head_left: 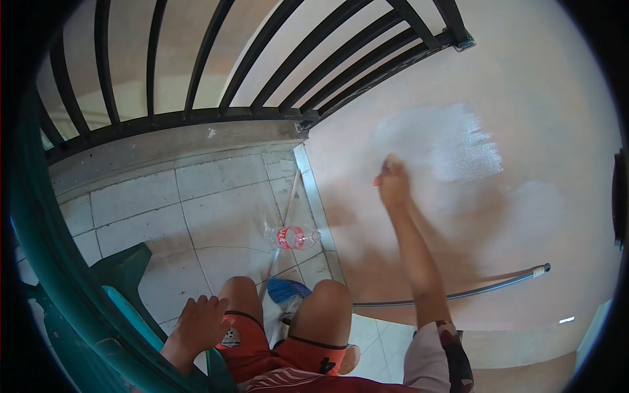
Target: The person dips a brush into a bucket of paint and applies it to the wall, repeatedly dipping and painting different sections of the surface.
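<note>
My right hand [394, 183] is raised in front of the pale peach wall [537, 118], its fingers closed. A small orange tip shows at its left side; what the hand holds, if anything, is blurred and mostly hidden. Just to its right, a patch of wet white paint [462, 147] shines on the wall with ragged brush-stroke edges. A fainter whitish patch [537, 206] lies lower right. My left hand [200, 322] rests near my thigh, palm down beside the green plastic chair [121, 262], fingers slightly spread and holding nothing.
A clear plastic bottle with a red label [291, 237] lies on the tiled floor [216, 209], over a thin stick [293, 196]. A blue-bristled broom head [287, 290] is between my knees. Black railing [223, 116] runs along a low ledge. A grey hose [485, 290] sticks out along the wall.
</note>
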The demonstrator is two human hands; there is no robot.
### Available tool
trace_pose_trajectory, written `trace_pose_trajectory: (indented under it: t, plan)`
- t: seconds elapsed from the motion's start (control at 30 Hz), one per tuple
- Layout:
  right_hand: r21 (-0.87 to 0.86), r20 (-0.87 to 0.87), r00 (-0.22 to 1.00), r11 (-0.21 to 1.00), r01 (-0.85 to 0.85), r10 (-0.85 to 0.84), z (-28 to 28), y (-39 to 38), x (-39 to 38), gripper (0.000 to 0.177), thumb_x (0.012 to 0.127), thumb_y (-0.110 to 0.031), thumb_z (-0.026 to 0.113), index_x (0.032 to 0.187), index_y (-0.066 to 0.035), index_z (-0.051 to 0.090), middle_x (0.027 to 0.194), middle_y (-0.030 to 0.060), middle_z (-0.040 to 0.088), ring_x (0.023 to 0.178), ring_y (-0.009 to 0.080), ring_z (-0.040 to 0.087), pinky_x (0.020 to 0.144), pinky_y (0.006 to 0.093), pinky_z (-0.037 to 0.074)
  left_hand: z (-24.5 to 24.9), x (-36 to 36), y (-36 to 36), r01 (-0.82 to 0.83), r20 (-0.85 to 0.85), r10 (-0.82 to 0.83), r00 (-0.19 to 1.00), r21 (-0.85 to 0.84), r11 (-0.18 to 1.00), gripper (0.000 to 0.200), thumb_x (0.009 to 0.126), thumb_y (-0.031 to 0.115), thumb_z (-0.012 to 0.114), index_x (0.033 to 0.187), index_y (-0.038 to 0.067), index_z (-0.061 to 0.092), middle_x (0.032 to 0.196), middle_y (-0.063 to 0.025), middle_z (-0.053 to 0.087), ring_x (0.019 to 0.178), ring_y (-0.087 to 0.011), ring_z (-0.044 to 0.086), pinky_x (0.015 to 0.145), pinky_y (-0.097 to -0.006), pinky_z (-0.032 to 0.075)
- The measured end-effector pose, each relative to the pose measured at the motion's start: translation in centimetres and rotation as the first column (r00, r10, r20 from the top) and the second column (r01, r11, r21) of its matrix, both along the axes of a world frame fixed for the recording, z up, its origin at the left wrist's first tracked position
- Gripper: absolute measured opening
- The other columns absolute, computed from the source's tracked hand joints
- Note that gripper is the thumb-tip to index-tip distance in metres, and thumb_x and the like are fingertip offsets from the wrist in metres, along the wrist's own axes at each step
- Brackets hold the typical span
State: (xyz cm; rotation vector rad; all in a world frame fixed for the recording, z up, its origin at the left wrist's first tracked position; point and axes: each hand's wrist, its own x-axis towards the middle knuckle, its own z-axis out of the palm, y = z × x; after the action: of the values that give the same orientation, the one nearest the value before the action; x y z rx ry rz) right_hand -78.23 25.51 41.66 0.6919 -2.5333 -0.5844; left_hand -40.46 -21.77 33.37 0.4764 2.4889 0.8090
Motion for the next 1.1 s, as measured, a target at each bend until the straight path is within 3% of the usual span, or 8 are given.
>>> trace_pose_trajectory:
  t: [0.13,0.4,0.5,0.57,0.7,0.83,1.0,1.1]
  plan:
    - [-0.259,0.098,0.993,0.962,0.086,-0.062,-4.4,-1.5,1.4,0.027,0.083,-0.010,0.063,0.108,0.000,0.068,0.101,0.0198,0.065,0.097,0.0393,0.062,0.089,0.0467,0.050,-0.3,0.5,-0.3,-0.011,-0.184,0.017,0.983,0.032,0.999,0.039,0.089,0.036,0.064,0.111,0.004,0.060,0.094,-0.0126,0.067,0.090,-0.0310,0.065,0.077,-0.0464,0.048]
    - [-0.338,-0.166,0.968,0.933,0.123,-0.188,14.9,-4.5,6.1,0.029,0.086,-0.007,0.061,0.113,0.001,0.068,0.092,0.0183,0.063,0.090,0.0393,0.062,0.081,0.0483,0.050,-0.1,0.0,-0.2,0.005,-0.152,0.002,0.988,0.048,0.999,0.040,0.090,0.038,0.063,0.110,0.004,0.060,0.094,-0.0124,0.067,0.092,-0.0312,0.065,0.079,-0.0471,0.049]
    - [0.001,-0.269,0.963,0.999,-0.034,0.033,10.8,-0.5,4.0,0.030,0.088,-0.006,0.058,0.114,0.003,0.068,0.096,0.0157,0.065,0.091,0.0380,0.063,0.083,0.0494,0.051,0.1,-0.2,0.0,0.004,-0.008,-0.004,1.000,0.017,1.000,0.046,0.088,0.036,0.063,0.124,0.007,0.060,0.110,-0.0141,0.068,0.102,-0.0336,0.064,0.089,-0.0507,0.049]
    - [0.024,0.034,0.983,0.983,0.182,-0.183,4.8,-0.1,3.7,0.028,0.089,-0.008,0.058,0.112,0.002,0.068,0.099,0.0144,0.066,0.095,0.0383,0.063,0.086,0.0497,0.052,0.3,-0.1,-0.2,-0.026,-0.024,0.027,0.999,0.057,0.998,0.046,0.089,0.037,0.063,0.124,0.007,0.060,0.109,-0.0145,0.068,0.102,-0.0340,0.064,0.089,-0.0495,0.049]
    - [-0.183,0.126,0.992,0.982,0.053,-0.030,-5.1,-1.1,4.5,0.023,0.086,-0.007,0.060,0.106,0.001,0.068,0.097,0.0156,0.065,0.092,0.0368,0.062,0.082,0.0473,0.052,-0.5,0.1,-0.4,-0.019,-0.081,0.022,0.996,0.038,0.999,0.046,0.091,0.037,0.062,0.124,0.007,0.060,0.108,-0.0149,0.068,0.101,-0.0351,0.064,0.088,-0.0492,0.049]
    - [-0.175,-0.057,0.976,0.964,0.199,-0.211,2.9,0.2,5.1,0.028,0.084,-0.006,0.063,0.110,0.002,0.067,0.099,0.0159,0.065,0.091,0.0342,0.061,0.082,0.0448,0.051,-0.3,-0.1,-0.1,-0.012,-0.042,0.014,0.999,0.045,0.999,0.045,0.091,0.037,0.061,0.123,0.006,0.060,0.111,-0.0154,0.066,0.101,-0.0349,0.064,0.087,-0.0494,0.049]
    - [-0.269,-0.305,0.952,0.961,-0.066,-0.020,15.0,-2.5,8.5,0.028,0.083,-0.007,0.063,0.109,0.003,0.068,0.099,0.0156,0.065,0.094,0.0336,0.061,0.080,0.0454,0.051,0.2,-0.4,0.2,-0.015,-0.083,0.021,0.996,0.076,0.997,0.044,0.091,0.037,0.059,0.123,0.006,0.060,0.110,-0.0148,0.065,0.102,-0.0341,0.064,0.088,-0.0496,0.049]
    - [-0.114,-0.282,0.959,0.993,0.010,-0.042,8.5,0.9,7.0,0.021,0.083,-0.008,0.064,0.101,0.002,0.068,0.101,0.0158,0.065,0.095,0.0333,0.060,0.081,0.0461,0.050,0.2,-0.3,0.1,-0.022,-0.035,0.025,0.999,0.098,0.995,0.046,0.091,0.037,0.061,0.125,0.007,0.059,0.115,-0.0165,0.064,0.107,-0.0367,0.062,0.092,-0.0494,0.048]
